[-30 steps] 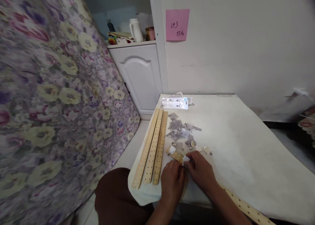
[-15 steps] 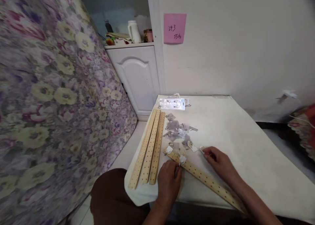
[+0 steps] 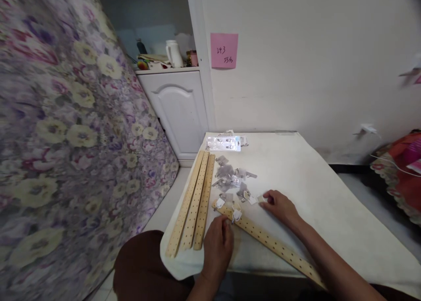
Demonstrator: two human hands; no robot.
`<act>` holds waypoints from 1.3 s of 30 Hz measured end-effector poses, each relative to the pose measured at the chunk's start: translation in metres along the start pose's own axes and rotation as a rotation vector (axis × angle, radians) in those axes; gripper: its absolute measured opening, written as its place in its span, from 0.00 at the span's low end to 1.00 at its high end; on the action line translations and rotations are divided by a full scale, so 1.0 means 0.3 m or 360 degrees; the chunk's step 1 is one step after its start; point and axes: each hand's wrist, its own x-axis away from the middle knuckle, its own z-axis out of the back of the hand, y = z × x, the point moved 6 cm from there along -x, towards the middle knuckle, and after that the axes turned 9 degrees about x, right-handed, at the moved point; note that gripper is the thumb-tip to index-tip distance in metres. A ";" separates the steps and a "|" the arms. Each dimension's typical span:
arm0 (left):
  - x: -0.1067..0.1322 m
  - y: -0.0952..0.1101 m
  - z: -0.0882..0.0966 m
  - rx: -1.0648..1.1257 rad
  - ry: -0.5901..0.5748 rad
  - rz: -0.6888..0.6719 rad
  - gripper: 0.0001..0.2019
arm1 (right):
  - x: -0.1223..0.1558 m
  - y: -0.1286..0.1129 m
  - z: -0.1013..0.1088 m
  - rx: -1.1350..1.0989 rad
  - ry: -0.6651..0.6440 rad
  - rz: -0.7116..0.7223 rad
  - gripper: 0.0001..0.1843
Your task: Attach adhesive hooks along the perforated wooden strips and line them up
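Observation:
A long wooden strip with rows of holes [image 3: 269, 241] lies slantwise on the white table [image 3: 315, 195]. Two small white clips [image 3: 236, 214] sit on its left end. My left hand [image 3: 217, 244] rests on that end, fingers curled, just below the clips. My right hand [image 3: 280, 206] reaches into a scatter of small white and grey clips [image 3: 234, 180], its fingertips pinching one white clip [image 3: 261, 198].
Three more perforated wooden strips [image 3: 194, 204] lie side by side along the table's left edge. A clear blister pack [image 3: 223, 143] sits at the far edge. A floral mattress [image 3: 66, 130] leans at the left; a white cabinet [image 3: 176, 108] stands behind.
My right hand left the strip's end and moved right and up to the loose clips, closing on a white one. The left hand stayed on the strip. The view shifted slightly.

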 end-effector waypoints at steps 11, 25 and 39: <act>0.008 0.003 0.003 0.0100 0.0030 -0.0057 0.09 | -0.032 -0.024 -0.021 -0.0129 0.0028 0.0005 0.09; 0.119 0.089 -0.046 0.0432 -0.0145 0.0052 0.08 | 0.183 -0.112 -0.056 -0.1317 -0.0552 -0.0046 0.16; 0.109 0.125 -0.184 0.1437 -0.0555 0.0685 0.11 | 0.278 -0.173 -0.011 -0.1388 -0.0485 0.0099 0.10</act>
